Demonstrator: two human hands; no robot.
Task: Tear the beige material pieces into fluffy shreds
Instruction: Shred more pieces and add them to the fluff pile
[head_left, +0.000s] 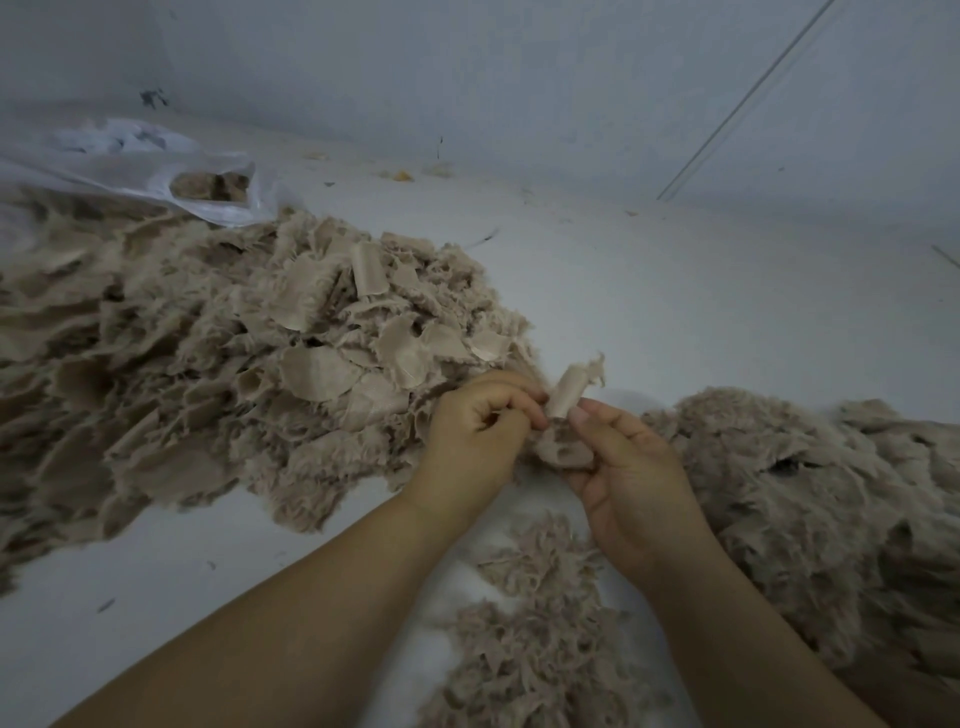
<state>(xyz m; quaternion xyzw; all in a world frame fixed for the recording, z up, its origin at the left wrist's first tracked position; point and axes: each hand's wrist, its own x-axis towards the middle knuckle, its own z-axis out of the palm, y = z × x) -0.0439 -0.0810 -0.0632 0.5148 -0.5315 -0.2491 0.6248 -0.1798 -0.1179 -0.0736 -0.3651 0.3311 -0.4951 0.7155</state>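
While the left hand (475, 421) and right hand (628, 467) each pinch one beige piece (563, 415) between them, above the pale surface (675, 312), pulling apart close to the fingertips should fray it finely, between untorn heap (234, 353) and fluffy shreds (831, 493).

The pile (218, 364) blurs and runs off the left edge. The fluff (831, 519) is cut off at right, and the shreds (535, 623) at the bottom. The bag (130, 161) hides most of its contents.

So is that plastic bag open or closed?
Open. The plastic bag lies on its side, mouth gaping, with beige pieces showing inside.
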